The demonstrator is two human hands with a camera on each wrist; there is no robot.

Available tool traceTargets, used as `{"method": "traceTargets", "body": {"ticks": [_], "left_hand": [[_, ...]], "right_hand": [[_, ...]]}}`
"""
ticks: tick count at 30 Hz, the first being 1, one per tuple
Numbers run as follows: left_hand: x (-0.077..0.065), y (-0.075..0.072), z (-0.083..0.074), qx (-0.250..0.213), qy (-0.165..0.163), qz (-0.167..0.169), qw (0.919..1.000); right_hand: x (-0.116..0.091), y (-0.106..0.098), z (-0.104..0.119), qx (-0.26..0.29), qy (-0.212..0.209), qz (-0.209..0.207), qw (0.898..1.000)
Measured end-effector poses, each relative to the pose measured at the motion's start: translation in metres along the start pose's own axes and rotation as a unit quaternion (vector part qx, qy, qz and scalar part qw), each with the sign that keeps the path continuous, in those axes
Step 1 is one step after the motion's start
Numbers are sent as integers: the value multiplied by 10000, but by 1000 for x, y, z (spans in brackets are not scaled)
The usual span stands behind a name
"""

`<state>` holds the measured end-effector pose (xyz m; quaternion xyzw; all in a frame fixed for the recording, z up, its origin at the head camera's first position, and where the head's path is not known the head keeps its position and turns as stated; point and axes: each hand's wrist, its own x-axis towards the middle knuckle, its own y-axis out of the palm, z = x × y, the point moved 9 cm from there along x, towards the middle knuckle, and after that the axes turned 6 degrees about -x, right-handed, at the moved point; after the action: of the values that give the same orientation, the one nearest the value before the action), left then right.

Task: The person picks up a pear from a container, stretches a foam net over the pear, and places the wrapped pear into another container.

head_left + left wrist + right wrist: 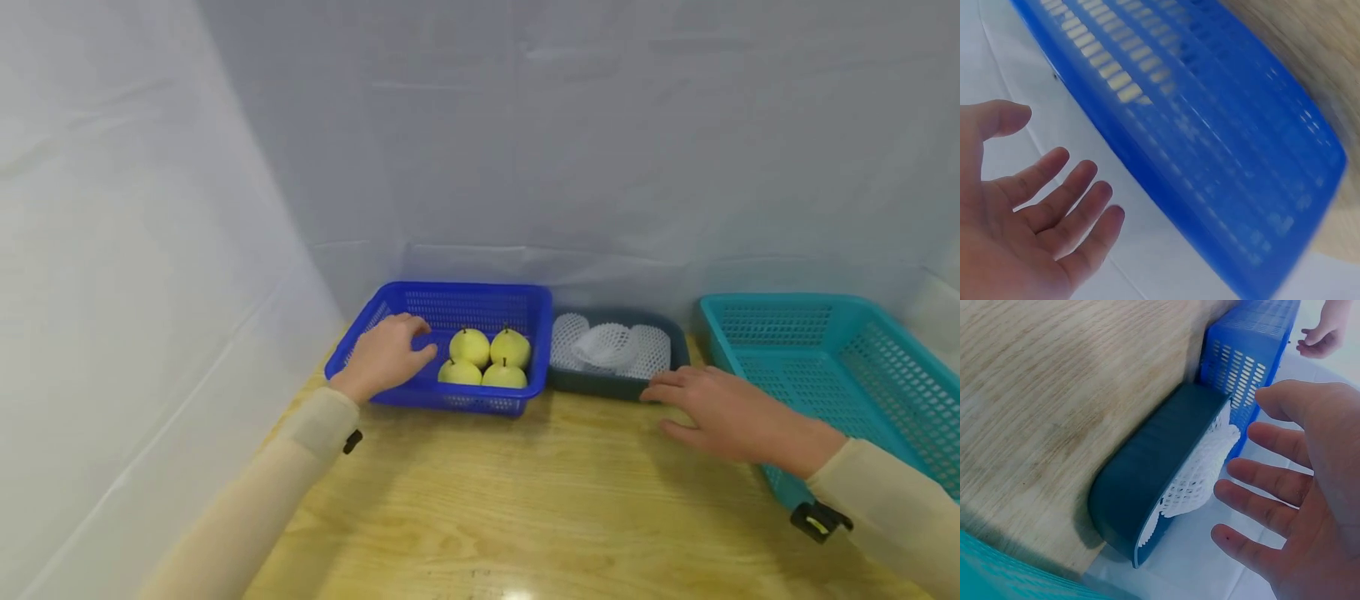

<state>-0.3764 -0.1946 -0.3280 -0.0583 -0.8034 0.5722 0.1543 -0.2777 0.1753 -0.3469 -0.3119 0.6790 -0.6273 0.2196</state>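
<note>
My left hand hovers above the left part of the blue basket, its fingers loosely bent around nothing. Several yellow-green pears sit together in the right part of that basket, stems up. In the left wrist view the left hand is apart from the basket's rim. My right hand is near the front right corner of a dark green tray, fingers spread and relaxed. White foam fruit nets lie in this tray. The right wrist view shows the right hand holding nothing.
A teal basket stands at the right, partly behind the right forearm. All three containers rest on a wooden table. White sheeting rises behind them and along the left side.
</note>
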Motion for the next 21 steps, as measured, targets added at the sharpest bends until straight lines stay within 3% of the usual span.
{"method": "traceTargets", "body": {"ticks": [5,13,21], "left_hand": [[-3,-10,35,39,-327,-198,9993],[-18,-18,91,-51,-1122,-332,9931],[-24,-6,130,-613,-1794,149,9817]], "right_hand": [[-1,1,1,50,-37,-26,10000],[2,-2,6,96,-61,-24,9999],[7,-5,8,109,-112,-36,9999]]}}
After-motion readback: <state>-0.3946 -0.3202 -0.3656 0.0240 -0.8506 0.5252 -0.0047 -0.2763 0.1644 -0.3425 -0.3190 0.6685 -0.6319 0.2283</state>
